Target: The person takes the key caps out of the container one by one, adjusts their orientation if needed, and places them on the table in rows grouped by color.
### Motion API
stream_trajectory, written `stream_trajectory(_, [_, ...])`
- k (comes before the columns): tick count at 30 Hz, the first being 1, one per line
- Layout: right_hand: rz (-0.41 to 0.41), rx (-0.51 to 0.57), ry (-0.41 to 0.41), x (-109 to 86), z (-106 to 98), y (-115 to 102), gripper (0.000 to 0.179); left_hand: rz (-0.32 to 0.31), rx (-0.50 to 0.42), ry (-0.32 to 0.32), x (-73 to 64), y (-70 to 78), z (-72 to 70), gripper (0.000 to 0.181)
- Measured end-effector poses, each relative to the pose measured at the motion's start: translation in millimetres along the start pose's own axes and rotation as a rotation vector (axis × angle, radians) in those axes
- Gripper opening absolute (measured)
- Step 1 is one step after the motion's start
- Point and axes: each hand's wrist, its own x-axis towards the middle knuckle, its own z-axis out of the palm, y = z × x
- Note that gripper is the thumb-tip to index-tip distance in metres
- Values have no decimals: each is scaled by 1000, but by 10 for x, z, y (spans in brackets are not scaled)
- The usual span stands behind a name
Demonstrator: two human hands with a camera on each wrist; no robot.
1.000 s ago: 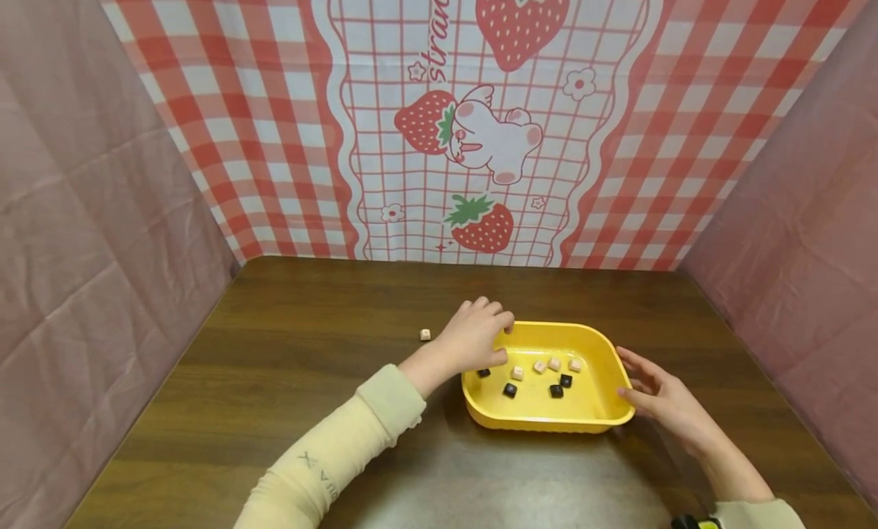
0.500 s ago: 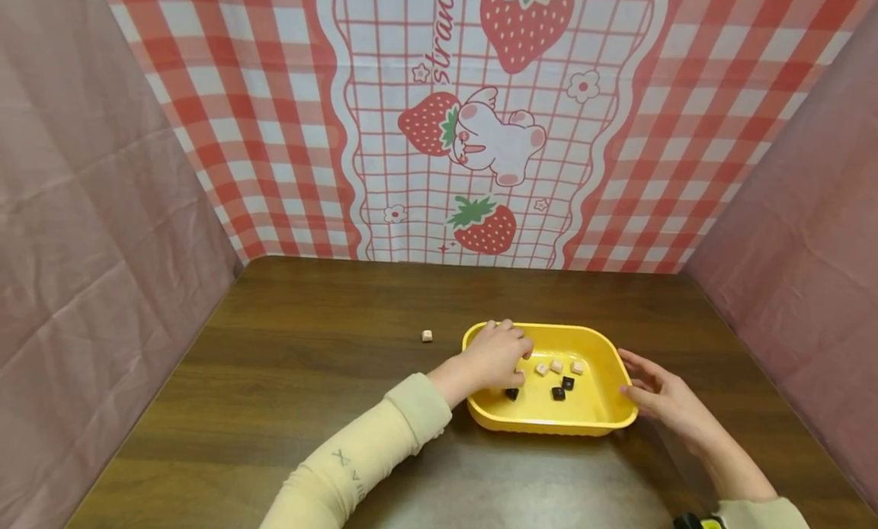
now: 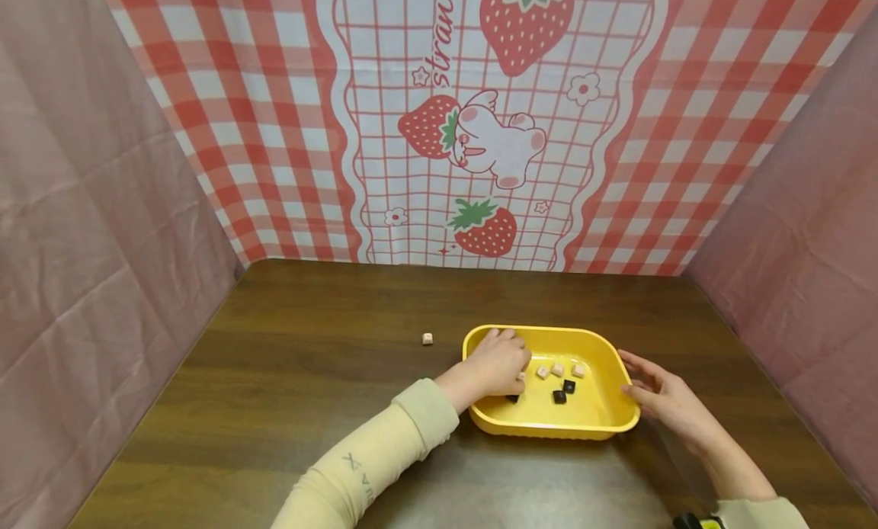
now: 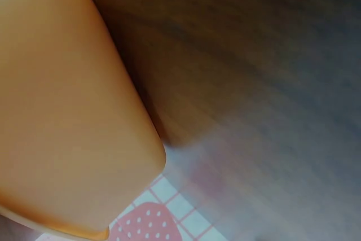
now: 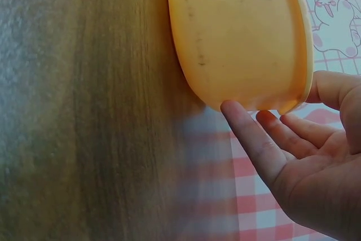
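A yellow plastic tray [image 3: 549, 430] stands on the table, its outer wall filling part of both wrist views. My left hand [image 3: 490, 369] reaches over the tray's left side with fingers bent down inside. A cream keycap [image 3: 521, 376] shows at its fingertips and a black keycap [image 3: 513, 399] just below; whether the fingers hold either is hidden. My right hand [image 3: 668, 399] grips the tray's right end, thumb over the rim and fingers against the outer wall [image 5: 242, 55]. Between the hands lie several cream keycaps [image 3: 558, 370] and two black keycaps [image 3: 559, 397].
One cream keycap [image 3: 427, 338] lies on the wooden table [image 3: 309, 338], left of the tray. A red-checked strawberry cloth [image 3: 494, 133] hangs along the back edge. Pink cloths [image 3: 103, 247] hang at both sides.
My left hand has moved right and down from the tray's left rim into the tray, covering keycaps there, and its fingers have drawn together. My right hand keeps its grip on the tray's end.
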Motion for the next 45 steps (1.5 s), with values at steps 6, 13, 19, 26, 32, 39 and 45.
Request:
stream_trajectory(6, [-1, 9, -4, -1, -2, -4, 67, -8, -5, -12, 20, 8, 5, 14])
stream_trajectory(13, [11, 16, -4, 5, -6, -13, 67, -14, -14, -10, 10, -3, -21, 15])
stream_trajectory(19, [0, 29, -2, -1, 2, 5, 66, -3, -28, 12, -39, -27, -113, 14])
stream_trajectory(26, [-12, 50, 2, -4, 14, 5, 66, -8, -40, 47, -109, -86, -258, 18])
stream_trajectory(32, [-5, 47, -3, -1, 7, 8, 66, -13, -45, 106, -191, -171, -371, 15])
stream_trajectory(39, [-5, 34, -5, 1, -1, 6, 67, -53, -97, 141, -325, -302, -535, 14])
stream_trajectory(45, [-24, 35, -8, 0, -14, 17, 67, -97, -127, 195, -438, -428, -625, 15])
